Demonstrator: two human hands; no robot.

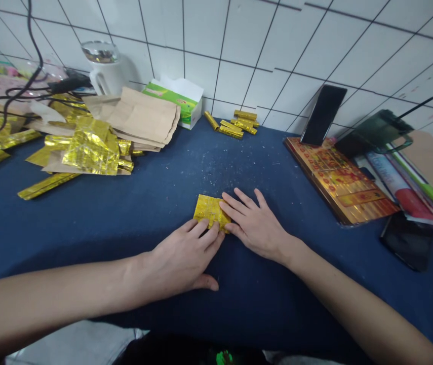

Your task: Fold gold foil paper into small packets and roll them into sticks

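Gold foil packet [211, 210] lies mid-frame on the navy tabletop [125, 228], long axis roughly side to side — the right hand [254, 225] spread flat across its right end, the left hand [178, 258] spread with fingertips pressing its lower edge.

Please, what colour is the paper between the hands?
The paper is shiny gold, best in the head view.

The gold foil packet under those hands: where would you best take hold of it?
Likely its bare far edge, coming from the wall side: the gold foil packet lies flat on the blue cloth, and the left hand and right hand cover its near side, leaving that edge open to pinch.
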